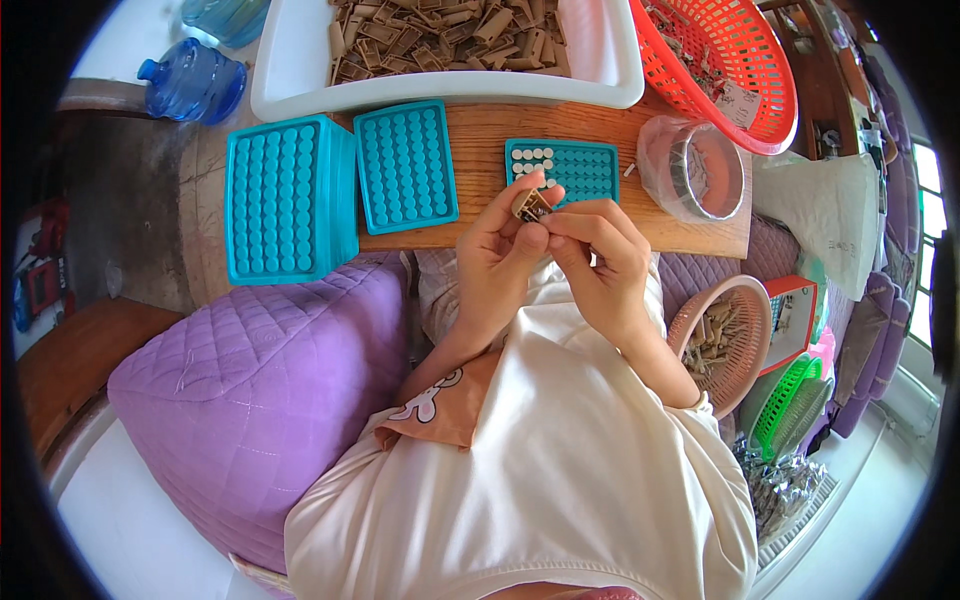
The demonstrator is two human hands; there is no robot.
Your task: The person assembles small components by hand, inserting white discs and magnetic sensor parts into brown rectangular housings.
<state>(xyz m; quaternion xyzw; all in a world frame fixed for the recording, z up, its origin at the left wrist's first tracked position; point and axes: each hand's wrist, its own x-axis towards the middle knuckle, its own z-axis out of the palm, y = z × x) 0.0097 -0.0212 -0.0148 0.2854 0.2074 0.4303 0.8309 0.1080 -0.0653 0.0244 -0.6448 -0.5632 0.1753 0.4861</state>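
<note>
Just above the table's near edge, my left hand [492, 262] grips a small brown plastic casing [528, 206], its hollow inside turned up. Dark and metallic bits show within it. The fingertips of my right hand [610, 265] are pinched together at the casing's right side; whatever small part they may hold is hidden. Right behind my hands lies a teal tray [590, 172] with round pockets. White round pieces [532, 155] fill several pockets at its left, and my left fingers cover part of it.
A white tub [450, 88] of brown casings [440, 35] stands at the back. To the left are a teal tray stack [275, 200] and another teal tray [405, 165]. A red basket [775, 85] and a bag-lined round container [725, 175] stand right; a pink basket [755, 335] sits lower.
</note>
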